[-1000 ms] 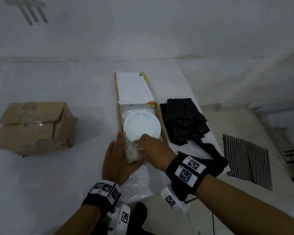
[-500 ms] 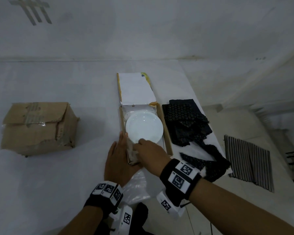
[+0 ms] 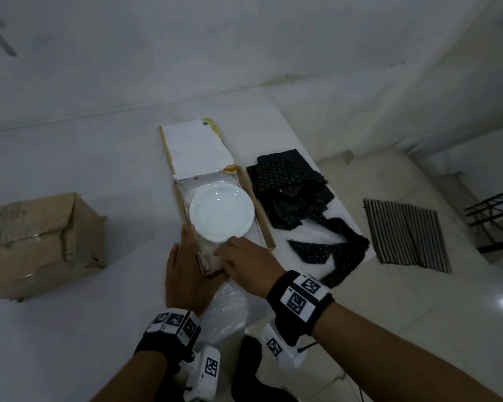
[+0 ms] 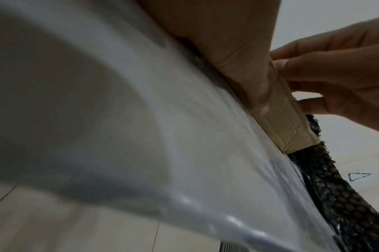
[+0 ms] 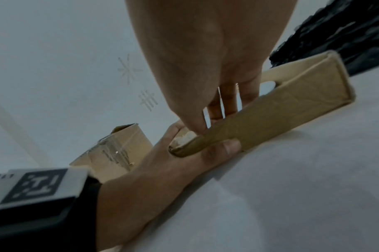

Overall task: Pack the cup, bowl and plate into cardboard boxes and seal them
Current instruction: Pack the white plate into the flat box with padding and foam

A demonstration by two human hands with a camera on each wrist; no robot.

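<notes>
A white plate lies in a flat cardboard box whose lid is folded open to the far side. The near flap is raised, with crumpled clear wrap against it. My left hand holds that flap, thumb on its outer face and fingers behind. My right hand comes down from above and pinches the flap's top edge with the wrap. Clear plastic trails from the box toward me. No cup or bowl shows.
A taped brown cardboard box stands on the white table to the left. Black bubble wrap lies just right of the flat box, near the table's right edge. A striped mat is on the floor beyond.
Both hands have stayed at the near flap. The right hand has shifted slightly left over it, and less of the bunched wrap shows.
</notes>
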